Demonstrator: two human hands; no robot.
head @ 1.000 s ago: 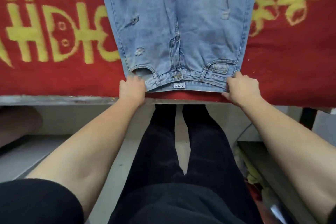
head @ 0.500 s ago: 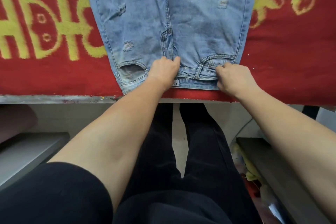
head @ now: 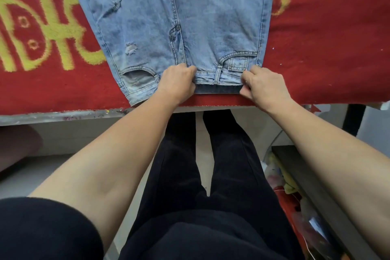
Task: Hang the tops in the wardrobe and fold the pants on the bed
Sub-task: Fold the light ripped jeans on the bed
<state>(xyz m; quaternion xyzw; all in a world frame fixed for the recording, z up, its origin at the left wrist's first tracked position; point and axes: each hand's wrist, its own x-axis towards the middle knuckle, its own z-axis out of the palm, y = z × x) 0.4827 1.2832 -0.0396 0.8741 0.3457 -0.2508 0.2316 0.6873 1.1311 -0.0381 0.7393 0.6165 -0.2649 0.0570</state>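
Your light blue ripped jeans lie flat on the red blanket with yellow figures. They fill the upper middle of the frame, legs running off the top edge and the waistband toward you, just above the bed edge. Your left hand sits mid-frame on the waistband at the fly, knuckles up, fingers curled close together and gripping the denim. Your right hand is to its right, at the waistband's right corner beside the coin pocket. Its fingers curl over the top and its thumb tucks at the lower edge, pinching the band. Between the two hands a darker strip of inner waistband shows. The front pocket opening lies uncovered to the left of your left hand. Below the bed edge, your black trousers fill the lower middle, and a dark shelf with coloured clutter sits at the lower right.
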